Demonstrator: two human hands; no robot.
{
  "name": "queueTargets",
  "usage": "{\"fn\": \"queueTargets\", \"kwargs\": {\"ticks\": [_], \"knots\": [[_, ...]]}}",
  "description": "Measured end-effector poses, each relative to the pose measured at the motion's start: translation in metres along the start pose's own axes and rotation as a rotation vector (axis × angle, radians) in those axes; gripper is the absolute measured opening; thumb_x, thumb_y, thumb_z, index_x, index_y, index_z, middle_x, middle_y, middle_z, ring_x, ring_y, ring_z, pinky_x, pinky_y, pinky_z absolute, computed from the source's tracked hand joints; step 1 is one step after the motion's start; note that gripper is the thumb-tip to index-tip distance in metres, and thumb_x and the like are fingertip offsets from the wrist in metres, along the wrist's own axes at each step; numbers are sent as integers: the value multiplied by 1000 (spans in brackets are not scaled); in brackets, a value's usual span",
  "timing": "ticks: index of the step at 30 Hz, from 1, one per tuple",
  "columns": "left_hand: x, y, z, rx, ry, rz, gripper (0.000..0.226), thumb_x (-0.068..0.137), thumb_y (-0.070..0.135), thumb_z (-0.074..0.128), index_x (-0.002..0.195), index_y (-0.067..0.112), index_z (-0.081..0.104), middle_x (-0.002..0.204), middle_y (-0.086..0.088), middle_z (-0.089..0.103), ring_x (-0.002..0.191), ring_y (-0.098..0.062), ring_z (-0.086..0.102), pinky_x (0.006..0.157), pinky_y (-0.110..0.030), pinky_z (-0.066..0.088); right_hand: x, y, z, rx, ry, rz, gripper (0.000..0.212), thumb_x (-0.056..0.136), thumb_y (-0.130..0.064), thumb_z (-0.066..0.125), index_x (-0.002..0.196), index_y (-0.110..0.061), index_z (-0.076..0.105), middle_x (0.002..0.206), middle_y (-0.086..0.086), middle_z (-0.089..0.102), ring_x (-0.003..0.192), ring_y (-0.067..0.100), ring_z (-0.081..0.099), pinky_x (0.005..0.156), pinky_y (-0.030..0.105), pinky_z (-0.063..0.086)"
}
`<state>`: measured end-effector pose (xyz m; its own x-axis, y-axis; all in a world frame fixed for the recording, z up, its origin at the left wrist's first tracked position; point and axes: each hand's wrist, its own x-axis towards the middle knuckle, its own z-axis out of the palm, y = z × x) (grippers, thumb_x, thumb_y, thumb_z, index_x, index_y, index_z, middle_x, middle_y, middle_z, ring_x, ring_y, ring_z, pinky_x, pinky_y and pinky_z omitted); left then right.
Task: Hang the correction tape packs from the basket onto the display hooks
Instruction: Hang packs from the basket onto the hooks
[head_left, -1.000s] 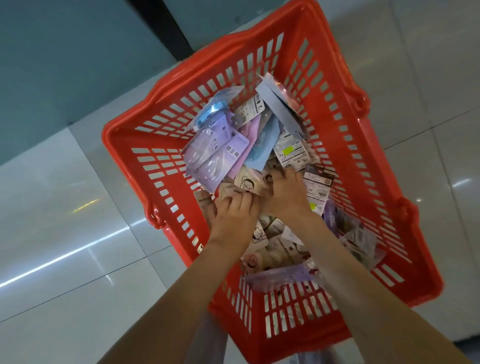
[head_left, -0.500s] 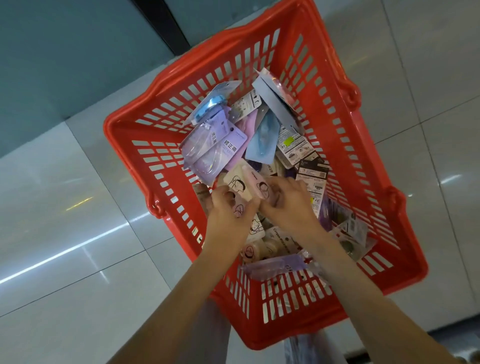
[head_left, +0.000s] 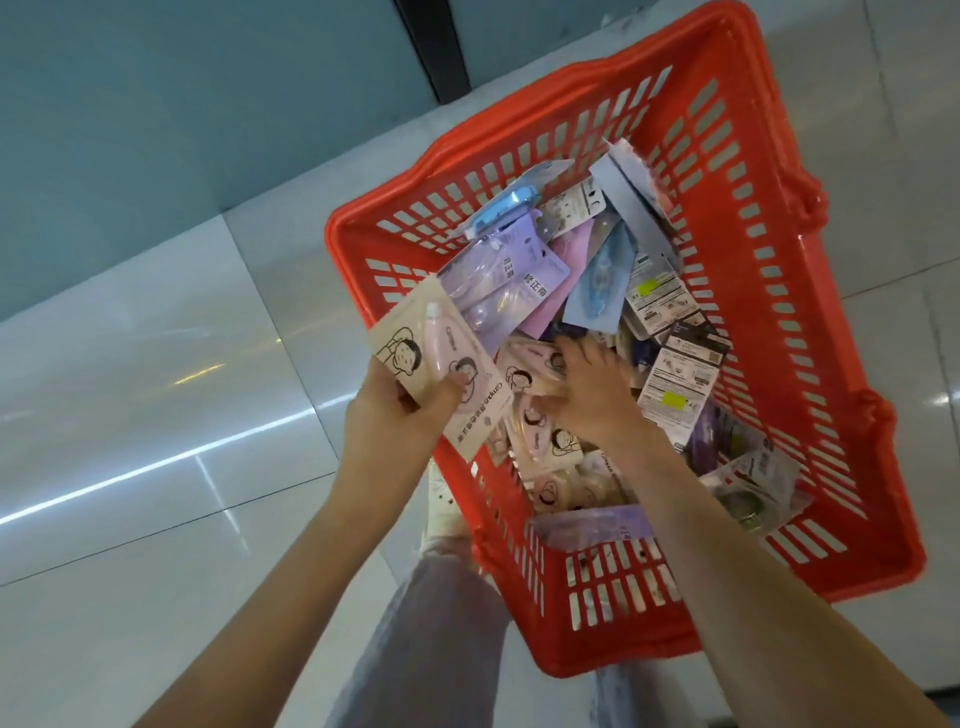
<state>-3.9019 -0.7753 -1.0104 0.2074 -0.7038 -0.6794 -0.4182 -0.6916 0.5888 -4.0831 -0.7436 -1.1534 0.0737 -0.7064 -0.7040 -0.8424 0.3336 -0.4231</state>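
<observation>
the floor of the basket is hidden under the heap of correction tape packs, and the lower packs show only corners. the left hand covers the lower corner of the beige pack it holds at centre left. the right hand shows only its back at frame centre, so whether its fingers grip a pack cannot be told. small print on the white label cards at centre right is unreadable. both forearms and the trouser legs run off the bottom edge. a shoe is half hidden behind the basket's near wall.
</observation>
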Motion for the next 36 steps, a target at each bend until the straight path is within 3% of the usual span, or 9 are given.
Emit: {"fn": "queueTargets", "kwargs": {"ticks": [4, 11, 16, 20, 22, 25, 28, 32, 36], "knots": [[-15, 1, -9, -85, -51, -62, 24, 87, 21, 69, 108, 27, 58, 106, 6, 72, 95, -17, 70, 81, -44, 58, -29, -15, -16, 73, 20, 117, 79, 73, -56, 73, 136, -21, 41, 139, 3, 37, 134, 23, 27, 111, 40, 18], [-71, 72, -27, -212, -137, -99, 24, 91, 9, 64, 100, 31, 62, 99, 3, 74, 87, -14, 72, 83, -48, 58, -143, -73, -136, 481, 271, 240, 72, 65, -50, 83, 120, -22, 47, 110, -9, 47, 108, 10, 29, 94, 33, 28], [-146, 190, -63, -363, -376, 95, 27, 90, 18, 68, 115, 19, 62, 103, -4, 74, 95, -33, 70, 77, -48, 56, -232, -149, -247, 390, 438, 70, 101, 40, -79, 63, 126, -29, 45, 122, -11, 48, 115, 13, 34, 96, 31, 25], [-205, 274, -113, -412, -368, 234, 28, 84, 19, 71, 111, 13, 63, 98, -2, 75, 85, -16, 71, 65, -26, 56, -295, -207, -330, 220, 517, -88, 106, 47, -84, 57, 137, -32, 36, 117, -15, 38, 111, 12, 30, 86, 29, 20], [-242, 311, -147, -422, -300, 263, 20, 88, 12, 67, 107, 17, 62, 96, -3, 75, 83, -16, 71, 61, -29, 56, -333, -241, -375, 118, 539, -199, 106, 49, -86, 51, 140, -37, 29, 115, -15, 34, 108, 12, 29, 80, 28, 17], [-292, 360, -202, -375, -237, 346, 19, 90, 12, 65, 108, 16, 62, 99, -3, 74, 88, -21, 72, 71, -38, 59, -393, -288, -439, 90, 433, -418, 96, 64, -73, 63, 142, -51, 12, 124, -11, 30, 115, 11, 29, 91, 29, 25], [-336, 407, -260, -323, -231, 479, 18, 90, 3, 62, 100, 18, 64, 91, 3, 75, 80, -12, 71, 64, -25, 56, -448, -319, -493, -25, 324, -699, 90, 82, -40, 73, 138, -62, 5, 138, -16, 13, 128, 15, 28, 114, 39, 28], [-390, 459, -323, -210, -293, 618, 26, 90, 2, 64, 113, 13, 59, 101, 1, 74, 87, -13, 70, 63, -20, 54, -491, -359, -544, -540, 709, -942, 89, 75, -34, 79, 147, -37, 27, 156, 24, 18, 143, 36, 12, 111, 59, 28], [-436, 491, -368, -208, -321, 670, 33, 91, 4, 63, 123, 8, 55, 113, -8, 71, 104, -25, 68, 84, -38, 58, -529, -397, -583, -747, 661, -1129, 80, 78, -5, 78, 143, -28, 37, 156, 15, 27, 146, 35, 17, 110, 55, 34]]}}
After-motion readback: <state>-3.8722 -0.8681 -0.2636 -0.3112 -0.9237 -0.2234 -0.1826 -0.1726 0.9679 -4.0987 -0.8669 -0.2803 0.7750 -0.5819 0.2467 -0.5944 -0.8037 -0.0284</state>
